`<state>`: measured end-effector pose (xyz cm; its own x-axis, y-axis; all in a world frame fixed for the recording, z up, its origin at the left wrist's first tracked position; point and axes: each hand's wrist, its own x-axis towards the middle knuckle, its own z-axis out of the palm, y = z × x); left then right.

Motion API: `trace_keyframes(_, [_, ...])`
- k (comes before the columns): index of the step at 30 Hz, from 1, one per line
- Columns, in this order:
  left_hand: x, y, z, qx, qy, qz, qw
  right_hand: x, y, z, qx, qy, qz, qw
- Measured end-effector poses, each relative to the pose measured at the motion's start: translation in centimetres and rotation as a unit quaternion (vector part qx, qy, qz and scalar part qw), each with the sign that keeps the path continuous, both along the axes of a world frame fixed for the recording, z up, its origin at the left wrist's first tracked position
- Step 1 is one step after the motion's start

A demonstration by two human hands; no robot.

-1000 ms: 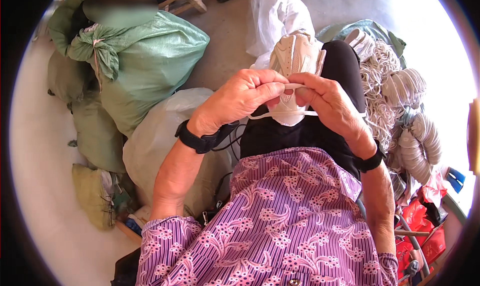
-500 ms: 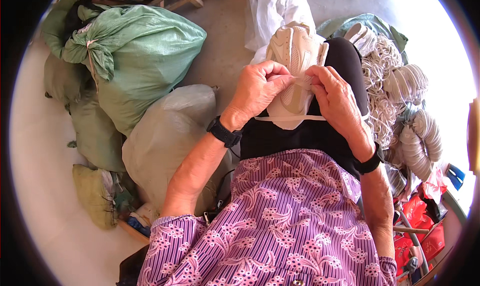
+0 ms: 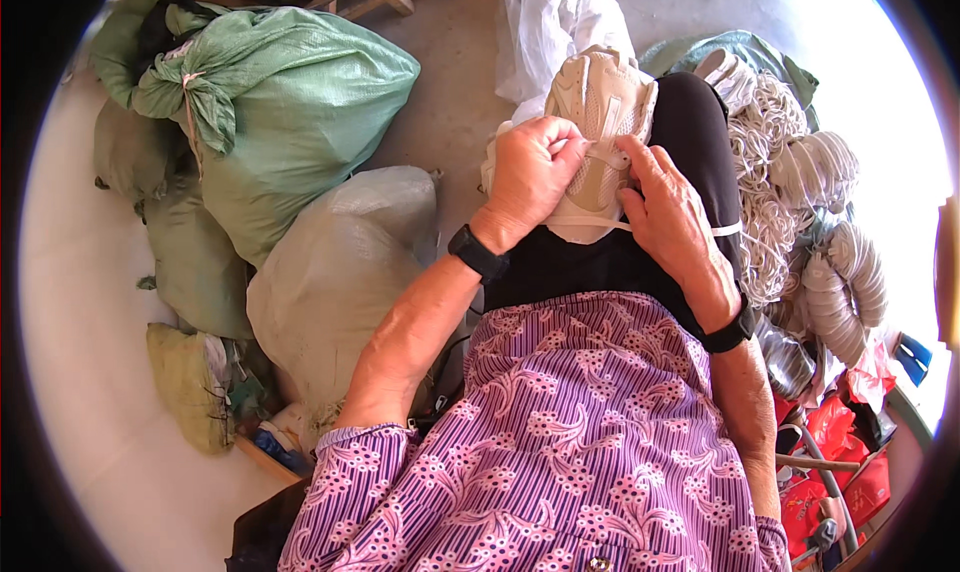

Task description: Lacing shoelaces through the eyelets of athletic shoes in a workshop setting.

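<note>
A beige and white sneaker [image 3: 600, 177] with mesh panels rests on my lap, against the black trousers. My left hand [image 3: 535, 172] is closed in a pinch over the shoe, with a thin whitish lace end at its fingertips. On the other side, my right hand [image 3: 670, 212] touches the shoe with its index fingertip; thumb and index are apart, the other fingers curled and partly hidden. A flat white shoelace [image 3: 727, 230] runs across the lower end of the shoe and passes under my right hand.
Bundles of white laces [image 3: 765, 172] and coiled cords [image 3: 840, 282] lie at the right. Stuffed green sacks [image 3: 300, 122] and a pale sack [image 3: 340, 272] stand on the left. A white plastic bag [image 3: 560, 22] lies beyond the shoe; red bags [image 3: 830, 432] sit lower right.
My hands have moved apart slightly, the right index and thumb spreading from their pinch. The shoe has shifted and turned a little, and its left side shows another pale part beside my left hand.
</note>
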<state>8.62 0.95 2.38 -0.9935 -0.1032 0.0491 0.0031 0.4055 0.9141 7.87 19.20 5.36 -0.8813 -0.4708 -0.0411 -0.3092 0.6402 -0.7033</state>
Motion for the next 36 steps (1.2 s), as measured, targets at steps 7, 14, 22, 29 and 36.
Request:
trace_keyframes(7, [-1.4, 0.0, 0.2, -0.118, 0.128, -0.131, 0.976, 0.0, 0.3, -0.8, -0.010, 0.022, 0.005, 1.000])
trace_keyframes(14, [-1.0, 0.7, -0.6, 0.055, -0.032, -0.079, 0.995, -0.6, 0.3, -0.4, -0.050, -0.011, -0.028, 0.998])
trace_keyframes(22, [-0.2, 0.8, -1.2, 0.088, -0.036, 0.022, 0.995, -1.2, 0.1, -1.0, -0.086, 0.036, -0.072, 0.993])
trace_keyframes(29, [-0.4, 1.4, -0.5, -0.047, 0.053, -0.060, 0.996, -1.9, -0.3, -1.4, -0.035, 0.069, -0.077, 0.994])
trace_keyframes(36, [0.6, 1.2, -0.1, -0.152, 0.102, -0.025, 0.983, -2.6, -1.4, -1.6, 0.108, 0.146, -0.010, 0.983])
